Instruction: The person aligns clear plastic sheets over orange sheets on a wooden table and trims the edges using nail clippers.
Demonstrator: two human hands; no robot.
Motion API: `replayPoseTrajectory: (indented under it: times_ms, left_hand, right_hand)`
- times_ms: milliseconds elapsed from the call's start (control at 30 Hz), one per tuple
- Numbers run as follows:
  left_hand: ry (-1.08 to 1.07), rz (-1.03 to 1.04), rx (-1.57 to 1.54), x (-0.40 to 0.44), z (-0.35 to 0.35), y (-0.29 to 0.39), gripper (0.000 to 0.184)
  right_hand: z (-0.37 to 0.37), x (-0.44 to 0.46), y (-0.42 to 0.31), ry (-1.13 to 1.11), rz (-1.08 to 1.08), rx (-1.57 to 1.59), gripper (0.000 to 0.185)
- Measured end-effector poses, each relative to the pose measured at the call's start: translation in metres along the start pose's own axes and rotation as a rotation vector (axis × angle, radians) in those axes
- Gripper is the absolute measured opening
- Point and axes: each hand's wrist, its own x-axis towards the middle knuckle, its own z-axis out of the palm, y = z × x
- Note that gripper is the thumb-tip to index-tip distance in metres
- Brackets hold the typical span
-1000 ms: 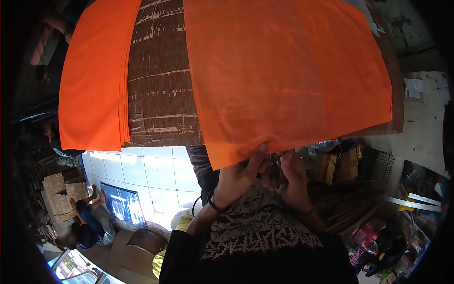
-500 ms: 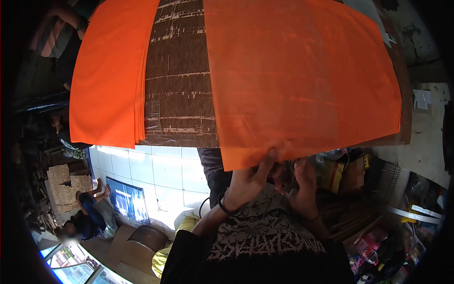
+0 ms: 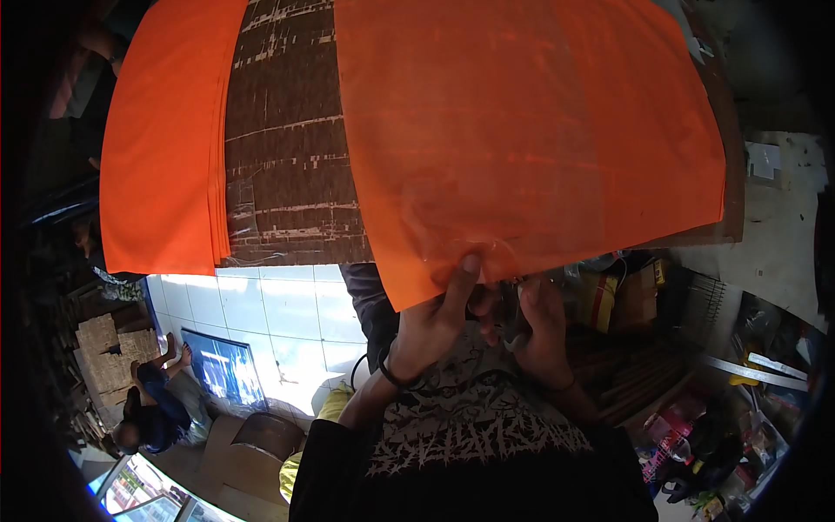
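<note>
My left hand (image 3: 428,331), with a dark band on the wrist, pinches the near edge of a thin orange cloth (image 3: 522,130). The thumb lies on top and the fingers are beneath the edge. Close to its right, my right hand (image 3: 541,326) is closed around a small dark, metallic-looking thing that I cannot make out, just below the cloth's edge. The cloth is spread over a worn brown board (image 3: 291,148), with its near left corner hanging past the board's edge. A folded stack of brighter orange cloth (image 3: 165,148) lies on the board's left side.
Beyond the board's left end a person (image 3: 96,43) is partly in view. Lower left, another person (image 3: 156,409) sits beside a shiny dark panel (image 3: 224,370) on white floor tiles (image 3: 291,309). Bags and clutter (image 3: 696,452) fill the lower right.
The board and both cloths have shifted left in view, along with my hands. My left hand still pinches the cloth's edge, which is a little more rumpled there.
</note>
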Motion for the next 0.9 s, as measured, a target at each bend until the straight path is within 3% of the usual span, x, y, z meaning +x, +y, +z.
replayPoseTrajectory:
  times_ms: [233,900]
  left_hand:
    - [-0.046,-0.065,0.026,0.0,-0.007,-0.004,0.03]
    - [-0.099,0.06,0.03,0.001,-0.004,-0.004,0.029]
  right_hand:
    - [0.002,0.001,0.003,-0.004,0.008,0.003,0.047]
    - [0.003,0.0,0.008,0.034,-0.044,0.052,0.04]
